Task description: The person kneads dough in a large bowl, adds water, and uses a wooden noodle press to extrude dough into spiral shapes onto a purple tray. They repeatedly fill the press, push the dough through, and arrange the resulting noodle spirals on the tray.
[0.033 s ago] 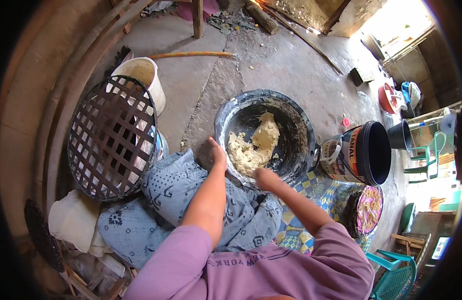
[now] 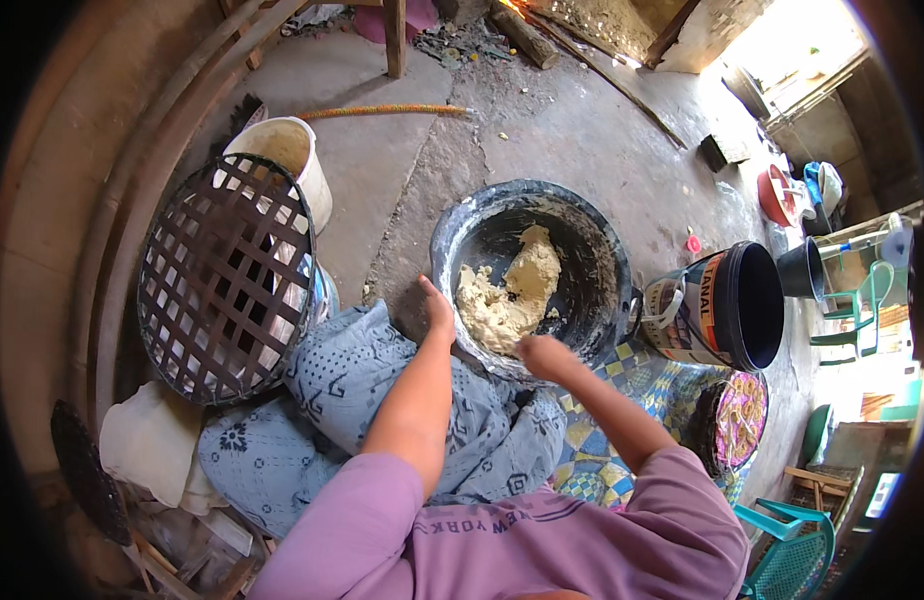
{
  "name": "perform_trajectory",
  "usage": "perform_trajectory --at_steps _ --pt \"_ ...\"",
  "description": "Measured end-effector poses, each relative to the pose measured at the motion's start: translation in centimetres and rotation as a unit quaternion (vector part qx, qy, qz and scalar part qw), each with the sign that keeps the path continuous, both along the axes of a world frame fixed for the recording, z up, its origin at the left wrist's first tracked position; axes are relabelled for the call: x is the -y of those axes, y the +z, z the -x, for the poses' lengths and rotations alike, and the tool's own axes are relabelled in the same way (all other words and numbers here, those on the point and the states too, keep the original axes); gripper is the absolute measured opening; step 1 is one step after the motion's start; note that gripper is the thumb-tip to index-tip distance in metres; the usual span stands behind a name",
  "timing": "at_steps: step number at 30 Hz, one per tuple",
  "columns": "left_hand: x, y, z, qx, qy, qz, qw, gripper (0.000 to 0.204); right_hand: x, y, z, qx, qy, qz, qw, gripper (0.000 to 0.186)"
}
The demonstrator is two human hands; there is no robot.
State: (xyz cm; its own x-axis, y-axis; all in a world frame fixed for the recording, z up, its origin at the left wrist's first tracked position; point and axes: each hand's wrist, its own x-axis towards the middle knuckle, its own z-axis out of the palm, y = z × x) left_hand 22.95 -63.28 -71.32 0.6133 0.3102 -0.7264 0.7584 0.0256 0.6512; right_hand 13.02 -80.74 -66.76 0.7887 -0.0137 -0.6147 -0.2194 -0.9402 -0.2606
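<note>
A lump of pale, sticky dough (image 2: 530, 270) lies in a wide black basin (image 2: 600, 245) on the floor in front of me. Smears of dough coat the basin's inner wall. Against the outside of its left rim rests my left hand (image 2: 438, 308), one finger stretched out along it; its other fingers are partly hidden. My right hand (image 2: 544, 357) is curled into a fist over the near side of the basin, touching or just beside the dough's lower end. Patterned blue cloth (image 2: 382, 370) covers my lap, close to the basin's near edge.
Right of the basin a large black-mouthed bucket (image 2: 682, 310) lies tipped over, near a round basket with pink lining (image 2: 739, 420). At left, a woven tray (image 2: 222, 275) leans by a white bucket (image 2: 317, 185). Beyond are a rope-like cord (image 2: 382, 109) and a fire (image 2: 517, 8).
My right fist has shifted slightly to the right over the basin's near side. The left hand stays at the rim, and the dough looks nearly the same.
</note>
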Motion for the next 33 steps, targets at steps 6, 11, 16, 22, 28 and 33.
perform_trajectory --at_steps 6,11,16,22,28,33 --pt "0.2 -3.4 -0.5 0.251 -0.050 -0.127 0.958 0.065 3.4 -1.7 -3.1 0.071 -0.032 0.068 0.995 0.021" --pt "0.0 -5.3 -0.4 0.206 -0.124 -0.191 0.952 0.056 -1.6 -8.5 -6.1 0.110 -0.047 0.000 0.993 0.025" --pt "-0.1 -5.7 -0.4 0.242 -0.087 -0.141 0.956 0.055 -1.9 -4.0 -1.3 0.072 -0.013 -0.025 0.997 0.026" --pt "0.0 -7.9 -1.0 0.173 -0.091 -0.137 0.971 0.063 4.3 0.7 -0.6 0.110 -0.007 0.095 0.989 0.019" --pt "0.2 -8.7 -0.7 0.183 -0.080 -0.142 0.970 0.068 -1.3 -6.1 -3.8 0.065 -0.065 0.031 0.995 0.028" --pt "-0.1 -9.0 -1.0 0.133 -0.100 -0.114 0.979 0.069 -1.9 -2.8 -1.1 0.019 -0.036 -0.027 0.999 0.030"
